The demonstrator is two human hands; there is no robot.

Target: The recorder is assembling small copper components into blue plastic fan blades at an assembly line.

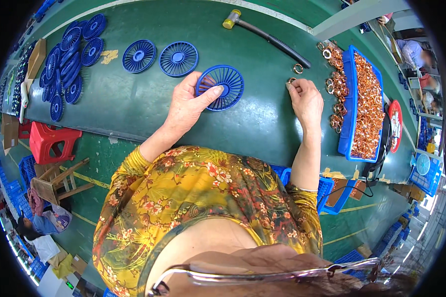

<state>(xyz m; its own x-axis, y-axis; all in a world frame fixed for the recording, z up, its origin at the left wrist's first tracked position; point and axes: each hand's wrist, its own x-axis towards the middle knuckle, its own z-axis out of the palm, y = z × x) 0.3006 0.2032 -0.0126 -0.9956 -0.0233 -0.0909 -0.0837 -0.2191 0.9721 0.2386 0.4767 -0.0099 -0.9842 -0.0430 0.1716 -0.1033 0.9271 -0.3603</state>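
My left hand (186,101) grips a round blue plastic wheel with thin spokes (231,79), its thumb on the hub and the fingers behind the rim. Over the green tabletop to the right, my right hand (306,101) pinches a small copper-coloured ring (292,80) between thumb and fingertips. Another copper ring (298,69) lies just beyond those fingers. Two more spoked wheels lie flat past my left hand, one wheel (179,59) close to it and another wheel (139,56) farther left.
A heap of blue wheels (70,64) covers the table's far left. A mallet with a yellow head (232,20) lies at the back. To the right, a blue tray (351,104) holds many copper rings, with loose rings (338,81) along its side. A red stool (49,141) stands left.
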